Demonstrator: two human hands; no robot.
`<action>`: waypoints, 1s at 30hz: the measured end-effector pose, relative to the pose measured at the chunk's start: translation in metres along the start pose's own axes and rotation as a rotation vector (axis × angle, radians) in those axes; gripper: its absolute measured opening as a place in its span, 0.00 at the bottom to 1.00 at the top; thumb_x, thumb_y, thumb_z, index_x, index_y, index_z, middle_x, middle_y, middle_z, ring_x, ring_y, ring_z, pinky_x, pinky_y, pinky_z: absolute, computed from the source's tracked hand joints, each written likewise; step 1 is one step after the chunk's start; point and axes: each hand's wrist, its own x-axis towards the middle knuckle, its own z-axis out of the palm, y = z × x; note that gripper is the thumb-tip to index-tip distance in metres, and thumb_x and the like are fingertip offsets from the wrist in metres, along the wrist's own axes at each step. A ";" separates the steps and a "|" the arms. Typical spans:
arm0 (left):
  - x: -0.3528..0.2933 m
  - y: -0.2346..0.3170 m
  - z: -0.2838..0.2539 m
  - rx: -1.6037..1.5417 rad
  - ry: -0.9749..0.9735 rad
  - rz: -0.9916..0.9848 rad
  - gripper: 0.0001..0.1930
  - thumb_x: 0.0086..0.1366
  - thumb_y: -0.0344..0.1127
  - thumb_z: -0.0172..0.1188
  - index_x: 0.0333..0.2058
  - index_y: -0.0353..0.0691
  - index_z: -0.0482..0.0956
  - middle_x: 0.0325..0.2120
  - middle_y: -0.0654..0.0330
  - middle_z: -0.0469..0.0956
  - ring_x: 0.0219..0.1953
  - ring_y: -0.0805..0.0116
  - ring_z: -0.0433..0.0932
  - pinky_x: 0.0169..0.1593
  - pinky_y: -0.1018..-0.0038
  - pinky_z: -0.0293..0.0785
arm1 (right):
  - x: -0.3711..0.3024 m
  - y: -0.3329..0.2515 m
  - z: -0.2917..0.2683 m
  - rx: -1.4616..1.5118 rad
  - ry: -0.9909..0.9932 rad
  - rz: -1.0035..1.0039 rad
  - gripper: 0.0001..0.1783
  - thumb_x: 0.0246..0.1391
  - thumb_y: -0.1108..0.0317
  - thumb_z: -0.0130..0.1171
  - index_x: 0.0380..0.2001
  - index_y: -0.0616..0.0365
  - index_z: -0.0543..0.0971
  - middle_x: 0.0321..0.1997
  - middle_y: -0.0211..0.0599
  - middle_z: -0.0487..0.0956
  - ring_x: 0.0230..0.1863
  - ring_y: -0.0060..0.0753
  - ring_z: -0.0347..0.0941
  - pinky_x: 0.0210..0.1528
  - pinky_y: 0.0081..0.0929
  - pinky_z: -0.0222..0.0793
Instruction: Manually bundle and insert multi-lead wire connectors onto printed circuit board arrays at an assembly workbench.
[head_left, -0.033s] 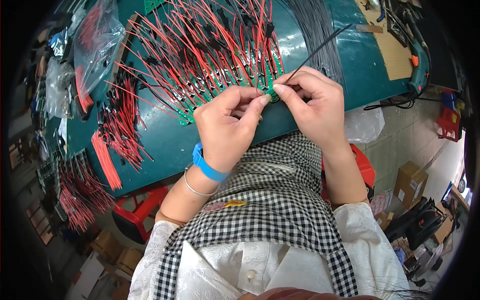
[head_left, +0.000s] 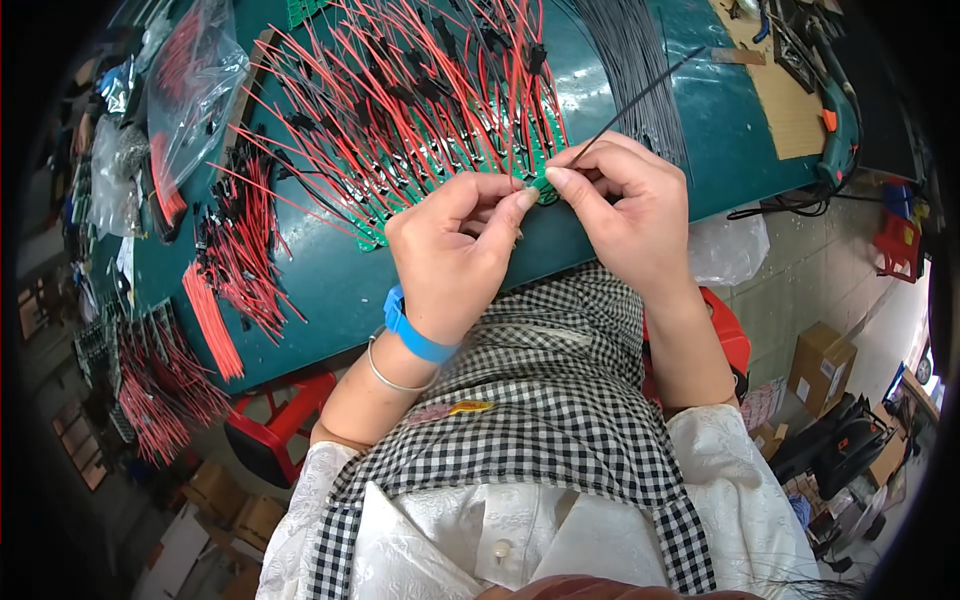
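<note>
At the table's near edge, my left hand (head_left: 455,235) is closed in a pinch on the right end of a green circuit board (head_left: 548,196). Thin red wires rise beside its fingertips. My right hand (head_left: 630,205) pinches a long black wire (head_left: 645,92), whose free end sticks up to the right. The wire's lower end is hidden by the fingers at the board's edge. Left of and beyond both hands, a row of green boards (head_left: 372,238) bears many upright red and black wires (head_left: 400,85) with black connectors.
A bundle of loose black wires (head_left: 640,70) lies at the far right of the green table (head_left: 320,310). Red and black wire bundles (head_left: 245,250), cut red wires (head_left: 212,320) and a plastic bag (head_left: 195,90) lie left. A teal-handled tool (head_left: 840,125) is at the right. Red stools stand below.
</note>
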 end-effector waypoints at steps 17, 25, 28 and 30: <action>-0.002 -0.007 0.004 0.055 0.006 0.074 0.05 0.59 0.25 0.71 0.33 0.31 0.84 0.26 0.56 0.85 0.26 0.74 0.84 0.31 0.78 0.81 | 0.004 -0.006 -0.002 -0.038 -0.126 0.078 0.10 0.52 0.78 0.63 0.40 0.66 0.81 0.29 0.38 0.78 0.23 0.26 0.73 0.27 0.24 0.69; -0.002 -0.008 0.005 0.095 0.023 0.102 0.05 0.58 0.25 0.71 0.32 0.32 0.84 0.26 0.56 0.85 0.27 0.73 0.85 0.31 0.78 0.81 | 0.003 -0.006 -0.004 -0.053 -0.153 0.058 0.11 0.54 0.81 0.61 0.41 0.67 0.83 0.29 0.32 0.77 0.27 0.16 0.72 0.26 0.14 0.69; -0.002 -0.008 0.006 0.090 0.032 0.098 0.05 0.58 0.25 0.71 0.31 0.32 0.84 0.26 0.56 0.85 0.27 0.72 0.85 0.31 0.77 0.81 | 0.003 -0.005 -0.004 -0.052 -0.156 0.058 0.11 0.53 0.81 0.62 0.41 0.67 0.83 0.29 0.32 0.77 0.27 0.16 0.72 0.26 0.15 0.69; -0.002 -0.009 0.006 0.136 0.004 0.157 0.05 0.60 0.24 0.69 0.34 0.31 0.83 0.26 0.59 0.84 0.25 0.77 0.83 0.30 0.81 0.79 | 0.003 -0.005 -0.004 -0.053 -0.162 0.061 0.11 0.53 0.81 0.62 0.41 0.67 0.83 0.30 0.33 0.78 0.28 0.16 0.72 0.26 0.15 0.69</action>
